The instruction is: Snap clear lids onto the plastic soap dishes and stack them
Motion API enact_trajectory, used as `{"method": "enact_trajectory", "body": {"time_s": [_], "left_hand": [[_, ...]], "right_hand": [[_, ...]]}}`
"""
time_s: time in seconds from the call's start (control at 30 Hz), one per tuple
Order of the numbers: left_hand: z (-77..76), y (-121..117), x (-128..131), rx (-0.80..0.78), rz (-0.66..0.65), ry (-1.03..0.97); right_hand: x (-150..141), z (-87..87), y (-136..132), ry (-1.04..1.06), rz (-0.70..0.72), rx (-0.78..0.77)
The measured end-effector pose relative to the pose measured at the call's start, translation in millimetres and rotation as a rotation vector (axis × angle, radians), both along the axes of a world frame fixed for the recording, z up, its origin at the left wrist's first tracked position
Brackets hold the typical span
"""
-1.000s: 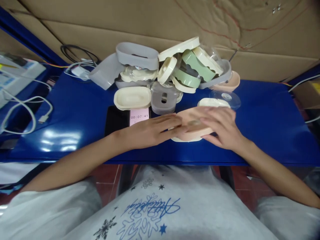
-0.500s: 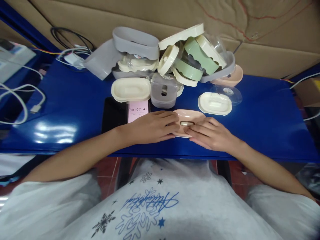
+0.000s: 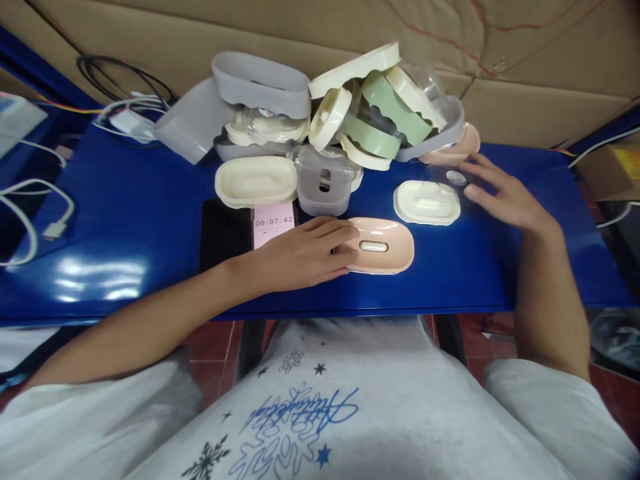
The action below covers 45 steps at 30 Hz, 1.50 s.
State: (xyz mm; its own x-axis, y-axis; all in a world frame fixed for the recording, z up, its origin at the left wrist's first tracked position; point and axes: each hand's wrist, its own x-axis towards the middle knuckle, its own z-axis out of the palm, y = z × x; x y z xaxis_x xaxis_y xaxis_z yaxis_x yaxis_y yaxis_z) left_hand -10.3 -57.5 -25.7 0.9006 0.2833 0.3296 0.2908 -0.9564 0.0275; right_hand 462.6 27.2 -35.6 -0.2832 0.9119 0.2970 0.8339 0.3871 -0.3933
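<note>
A pink oval soap dish (image 3: 383, 246) with a slot in its middle lies on the blue table (image 3: 125, 227) in front of me. My left hand (image 3: 300, 255) rests flat beside it, fingertips touching its left end. My right hand (image 3: 503, 195) is out to the right with fingers spread, its tips at a clear plastic lid (image 3: 453, 176) that lies just behind a cream tray (image 3: 427, 202). Neither hand grips anything.
A heap of grey, cream, green and clear dish parts (image 3: 345, 113) is piled at the back against cardboard. A cream dish (image 3: 256, 181) and a grey base (image 3: 323, 189) stand in front of it. A phone (image 3: 250, 225) shows a timer. Cables (image 3: 35, 207) lie at the left.
My right hand has left the pink dish and moved right and back to the clear lid. The pink dish now lies uncovered on the table. The left hand has stayed.
</note>
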Motion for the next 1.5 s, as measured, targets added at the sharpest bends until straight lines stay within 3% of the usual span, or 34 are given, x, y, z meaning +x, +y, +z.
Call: {"method": "enact_trajectory", "body": {"time_s": [0.1, 0.2, 0.4, 0.57, 0.8, 1.07, 1.37, 1.5], "left_hand": [[-0.8, 1, 0, -0.004, -0.015, -0.003], [-3.2, 0, 0, -0.057, -0.012, -0.040], [-5.9, -5, 3, -0.100, 0.114, -0.067], [-11.0, -2, 5, -0.043, 0.121, -0.163], [-11.8, 1, 5, -0.155, 0.080, -0.125], [-14.2, -5, 3, -0.208, 0.148, -0.036], [-9.3, -7, 6, -0.224, 0.169, 0.001], [-9.9, -6, 5, -0.209, 0.170, -0.007]], "right_hand": [[-11, 7.0, -10, 0.019, 0.092, -0.072], [-34, 15.6, -24, 0.085, 0.192, 0.046], [-99, 32.4, -73, 0.111, 0.366, 0.101], [-133, 29.6, -99, -0.005, 0.484, 0.131], [-139, 13.1, -97, -0.060, 0.624, 0.216], [-147, 15.3, -109, -0.213, 0.613, 0.189], [-149, 7.3, -115, -0.273, 0.566, 0.267], [-148, 4.7, -111, -0.226, 0.586, 0.224]]}}
